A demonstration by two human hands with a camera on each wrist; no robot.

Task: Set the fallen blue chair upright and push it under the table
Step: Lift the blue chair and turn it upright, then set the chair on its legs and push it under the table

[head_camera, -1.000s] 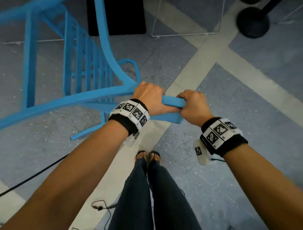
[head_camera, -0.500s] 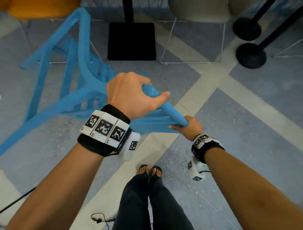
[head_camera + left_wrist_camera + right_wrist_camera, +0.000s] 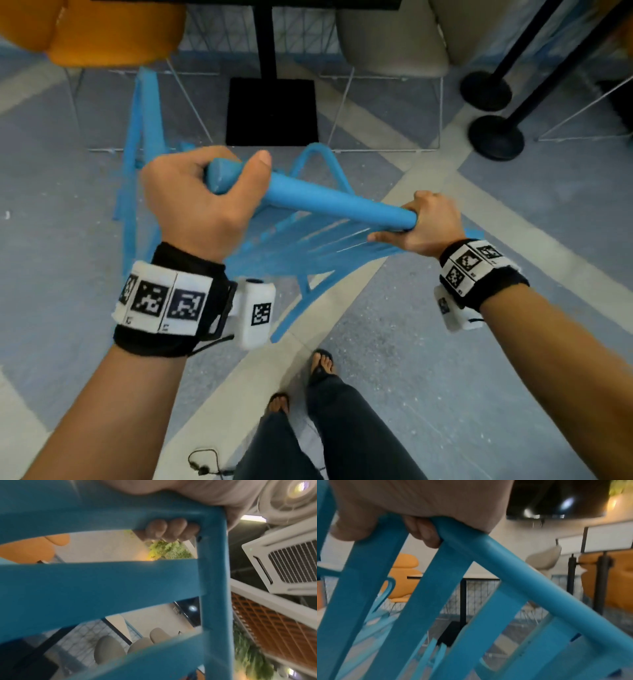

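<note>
The chair [image 3: 301, 240] is held off true, tilted, just ahead of the feet, its top rail [image 3: 329, 202] gripped at both ends. The left hand [image 3: 202, 202] is wrapped round the raised end at 10 o'clock; the right hand [image 3: 428, 222] is curled round the lower end at 2 o'clock. The rail's long axis runs from 10 down to 4. The table [image 3: 270, 37] post stands at 12, beyond the chair. The chair is judged not yet level, with the left hand nearer the post.
</note>
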